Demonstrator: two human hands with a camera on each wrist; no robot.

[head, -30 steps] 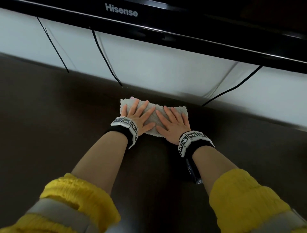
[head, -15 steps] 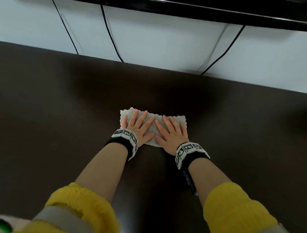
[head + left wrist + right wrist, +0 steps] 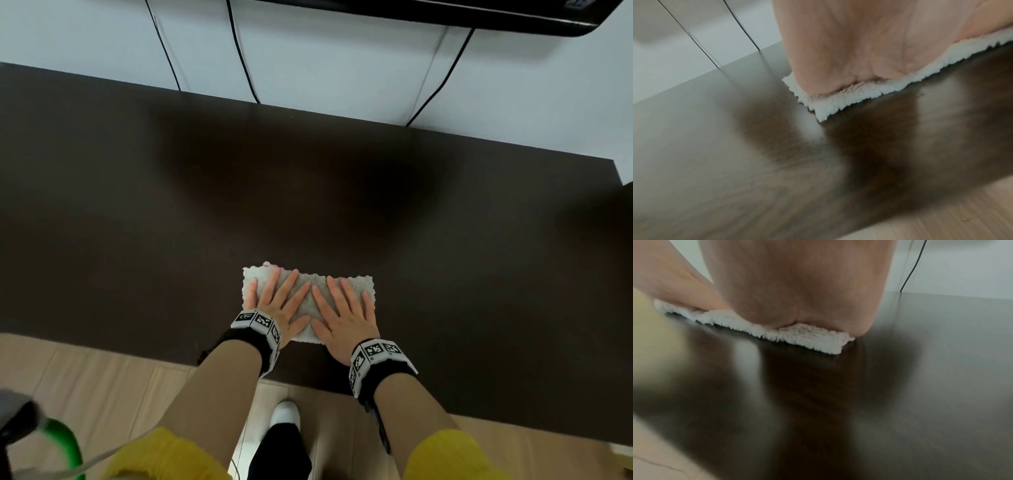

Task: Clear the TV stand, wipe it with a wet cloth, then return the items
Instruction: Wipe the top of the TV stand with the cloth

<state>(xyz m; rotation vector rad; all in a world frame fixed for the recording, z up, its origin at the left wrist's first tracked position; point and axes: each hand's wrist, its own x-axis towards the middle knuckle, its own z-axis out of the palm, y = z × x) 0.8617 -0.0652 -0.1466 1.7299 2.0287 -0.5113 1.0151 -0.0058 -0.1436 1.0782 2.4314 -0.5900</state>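
Observation:
A folded white fluffy cloth (image 3: 310, 297) lies flat on the dark brown TV stand top (image 3: 342, 205), near its front edge. My left hand (image 3: 279, 301) presses on the cloth's left half with straight, spread fingers. Beside it, my right hand (image 3: 346, 310) lies flat on the right half the same way. In the left wrist view the heel of the left hand (image 3: 859, 53) bears down on the cloth (image 3: 838, 102). The right wrist view shows the right hand's heel (image 3: 797, 296) on the cloth's edge (image 3: 807, 339). Nothing else stands on the stand top in view.
A black TV's lower edge (image 3: 479, 13) hangs above the white wall, with thin black cables (image 3: 243, 58) running down behind the stand. Light wooden floor (image 3: 102, 383) lies in front of the stand. A green and grey object (image 3: 58, 442) sits at the lower left.
Both hands have drawn the cloth from the back of the stand, near the wall, toward the front edge. The floor and my foot have come into view.

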